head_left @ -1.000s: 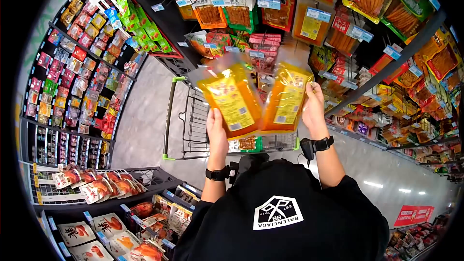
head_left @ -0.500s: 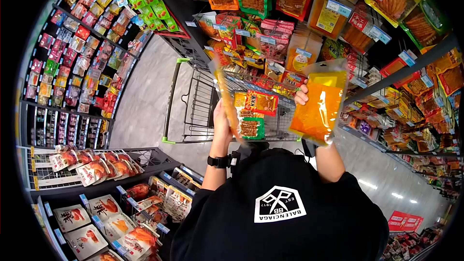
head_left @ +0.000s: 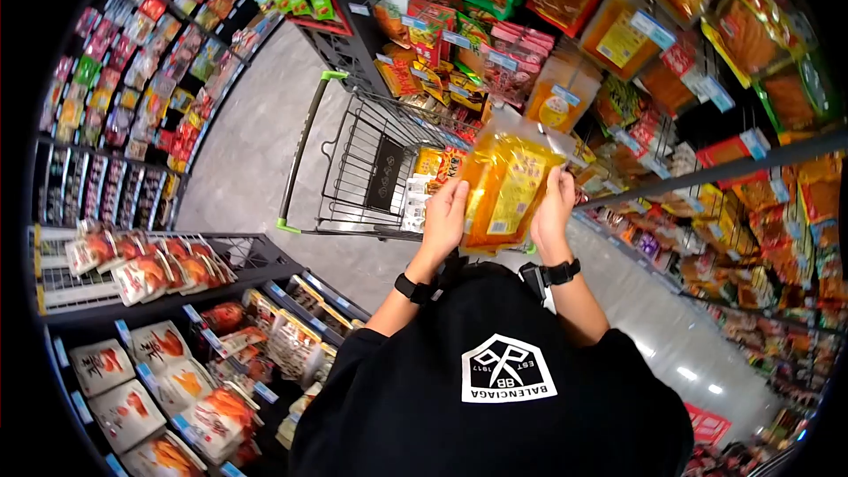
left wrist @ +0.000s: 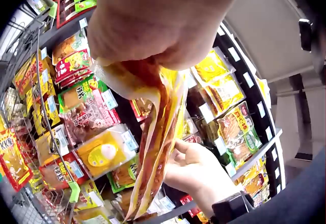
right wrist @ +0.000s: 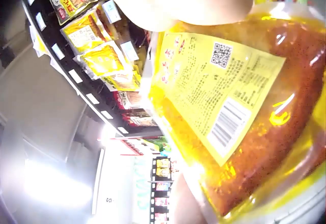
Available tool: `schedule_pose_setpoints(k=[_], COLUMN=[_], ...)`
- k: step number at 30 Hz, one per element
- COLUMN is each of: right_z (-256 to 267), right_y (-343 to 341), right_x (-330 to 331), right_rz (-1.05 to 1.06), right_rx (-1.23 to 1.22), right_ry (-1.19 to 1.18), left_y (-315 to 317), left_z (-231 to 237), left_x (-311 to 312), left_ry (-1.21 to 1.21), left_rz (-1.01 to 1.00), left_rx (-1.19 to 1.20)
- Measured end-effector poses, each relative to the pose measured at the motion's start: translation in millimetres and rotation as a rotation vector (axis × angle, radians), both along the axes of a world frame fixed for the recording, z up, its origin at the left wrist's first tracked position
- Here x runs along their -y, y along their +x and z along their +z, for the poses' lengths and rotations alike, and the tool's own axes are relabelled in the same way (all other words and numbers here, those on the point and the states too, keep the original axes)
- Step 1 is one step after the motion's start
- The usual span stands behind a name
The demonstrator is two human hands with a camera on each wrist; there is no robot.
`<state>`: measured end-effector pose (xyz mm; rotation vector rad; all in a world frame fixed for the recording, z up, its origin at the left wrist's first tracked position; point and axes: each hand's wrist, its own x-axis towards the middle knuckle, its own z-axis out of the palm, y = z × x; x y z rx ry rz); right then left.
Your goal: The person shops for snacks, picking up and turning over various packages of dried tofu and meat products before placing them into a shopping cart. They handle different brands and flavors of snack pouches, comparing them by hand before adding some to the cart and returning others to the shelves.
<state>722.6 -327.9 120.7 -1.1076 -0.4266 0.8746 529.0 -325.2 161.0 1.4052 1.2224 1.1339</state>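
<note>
Two clear plastic snack packets with orange-brown contents and yellow labels are together in front of the chest. In the head view the front snack packet (head_left: 503, 199) overlaps the other one. My left hand (head_left: 447, 216) grips their left edge, thumb up along the side. At the right edge my right hand (head_left: 552, 212) holds on, its thumb near the label. Seen edge-on in the left wrist view, the two packets (left wrist: 153, 157) lie face to face. A yellow label (right wrist: 219, 91) with a barcode and a square code faces the right wrist camera.
A wire shopping cart (head_left: 340, 150) with green corners stands ahead, several snack packets (head_left: 435, 168) inside. Hanging racks of packaged snacks (head_left: 609, 44) rise ahead and to the right. Packaged meats (head_left: 168, 371) fill a low display at the lower left. Grey floor (head_left: 247, 132) runs beside the cart.
One second ago each hand held one packet, side by side; then they were apart and turned. Now the two packets are brought together, overlapping between both hands. The head view has shifted.
</note>
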Motion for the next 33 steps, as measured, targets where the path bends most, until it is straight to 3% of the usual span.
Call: schedule_pose_setpoints(k=[2, 3, 7, 9, 10, 12, 14, 15, 16, 18, 20, 21, 22, 24, 26, 28, 30, 32, 33], right_z=[-9.6, -11.3, -41.5, -38.3, -37.5, -51.2, -53.0, -49.4, -50.9, -56.0, -76.8, -81.9, -86.7, -103.2, -113.8, -130.7, -129.1, -118.9, -113.1], right_y=[6.0, 9.2, 29.9, 35.4, 37.2, 50.9, 55.7, 55.1, 57.1, 62.8, 78.4, 82.6, 84.3, 89.0, 91.0, 105.5, 106.0, 100.5, 102.8], right_x=[11.4, 17.4, 36.4, 40.4, 41.6, 45.1, 45.6, 47.7, 50.4, 60.5, 83.2, 94.3, 105.9, 134.5, 166.5, 212.5, 248.2, 281.8, 304.2], right_rz=[0.043, 0.06, -0.056, -0.066, -0.092, -0.053, 0.028, 0.046, 0.063, 0.122, 0.218, 0.242, 0.263, 0.233, 0.24, 0.291, 0.321, 0.276, 0.372], right_rx=[-0.108, -0.156, -0.012, 0.023, 0.041, 0.015, 0.17, 0.106, 0.115, 0.176, 0.183, 0.224, 0.263, 0.333, 0.45, 0.386, 0.207, 0.072, 0.15], right_ry=[0.004, -0.032, -0.182, -0.235, -0.274, -0.254, -0.324, -0.415, -0.428, -0.584, -0.68, -0.746, -0.811, -0.896, -0.991, -1.191, -1.276, -1.227, -1.19], left_y=[5.7, 7.2, 22.4, 22.1, 24.7, 33.4, 36.4, 37.7, 40.4, 51.2, 60.0, 54.1, 57.4, 66.1, 60.2, 58.0, 61.1, 73.5, 78.1], left_z=[-28.2, -8.8, -26.7, -5.5, -19.0, -65.8, -99.2, -121.1, -147.5, -225.4, -291.4, -276.1, -299.7, -367.0, -364.9, -378.7, -430.5, -489.6, -511.8], left_x=[3.0, 6.1, 11.0, 6.5, 5.9, 8.8, 7.8, 6.6, 5.7, 9.7, 12.1, 2.4, -0.6, -2.0, -17.9, -35.3, -38.8, -31.9, -27.5], left_ry=[-0.093, -0.216, -0.217, -0.382, -0.393, -0.312, -0.306, -0.346, -0.384, -0.445, -0.613, -0.762, -0.775, -0.889, -0.885, -1.003, -1.125, -0.921, -0.936], left_rz=[-0.114, -0.202, -0.203, -0.489, -0.482, -0.402, -0.352, -0.323, -0.289, -0.192, 0.119, 0.238, 0.252, 0.587, 0.645, 0.791, 0.772, 0.896, 0.937], left_rx=[-0.012, -0.089, -0.071, -0.295, -0.279, -0.163, -0.08, 0.026, 0.13, 0.105, 0.436, 0.569, 0.576, 0.67, 0.562, 0.846, 0.78, 0.857, 0.872])
